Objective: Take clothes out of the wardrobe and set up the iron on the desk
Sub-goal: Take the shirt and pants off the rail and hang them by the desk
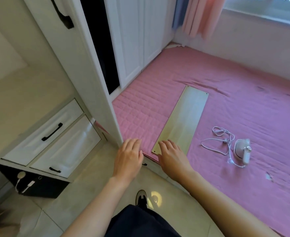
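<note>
A white wardrobe (134,48) stands at the back left with one door (82,69) swung open and a dark gap inside; no clothes can be made out there. A small white iron (242,151) with its coiled white cord (217,139) lies on the pink quilted bed cover (243,103). A long pale wooden board (183,120) lies flat on the cover. My left hand (129,156) hovers with straight fingers over the bed's near corner, beside the door's lower edge. My right hand (172,154) rests its straight fingers on the board's near end.
White drawers with black handles (52,132) sit low at the left, with a dark box (38,185) and white cables below them. Pale floor tiles (82,194) lie under my feet. Pink curtains (200,16) hang by the window at the back right.
</note>
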The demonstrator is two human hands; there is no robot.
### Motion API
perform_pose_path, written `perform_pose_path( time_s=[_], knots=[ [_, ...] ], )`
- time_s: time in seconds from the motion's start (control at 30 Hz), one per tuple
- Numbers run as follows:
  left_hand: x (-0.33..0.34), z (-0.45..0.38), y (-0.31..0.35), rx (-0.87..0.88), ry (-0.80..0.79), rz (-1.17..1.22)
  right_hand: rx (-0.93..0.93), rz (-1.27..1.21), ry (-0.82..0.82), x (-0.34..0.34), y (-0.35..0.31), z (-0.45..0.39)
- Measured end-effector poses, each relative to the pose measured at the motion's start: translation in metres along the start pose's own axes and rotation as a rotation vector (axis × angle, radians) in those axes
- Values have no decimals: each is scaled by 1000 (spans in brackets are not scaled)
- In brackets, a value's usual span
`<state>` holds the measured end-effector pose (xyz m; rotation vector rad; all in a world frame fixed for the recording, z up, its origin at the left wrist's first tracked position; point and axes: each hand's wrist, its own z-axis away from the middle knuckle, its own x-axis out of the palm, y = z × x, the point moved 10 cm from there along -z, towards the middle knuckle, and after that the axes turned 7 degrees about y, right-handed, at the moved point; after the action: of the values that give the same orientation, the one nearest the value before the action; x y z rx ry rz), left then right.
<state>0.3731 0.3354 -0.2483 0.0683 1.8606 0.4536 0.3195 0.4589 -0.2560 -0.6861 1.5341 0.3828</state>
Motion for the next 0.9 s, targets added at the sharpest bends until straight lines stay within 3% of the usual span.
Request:
perform_pose_path(
  time_s=[0.37,0.63,0.9],
  knots=[
    [11,-120,-9,-19,3,-53,-94,5,41,-20,35,-125],
    [16,-183,-19,-203,57,-127,-264,-6,45,-33,57,-204],
    [-11,-253,-27,-338,205,-246,-444,23,157,-68,60,-286]
  ],
)
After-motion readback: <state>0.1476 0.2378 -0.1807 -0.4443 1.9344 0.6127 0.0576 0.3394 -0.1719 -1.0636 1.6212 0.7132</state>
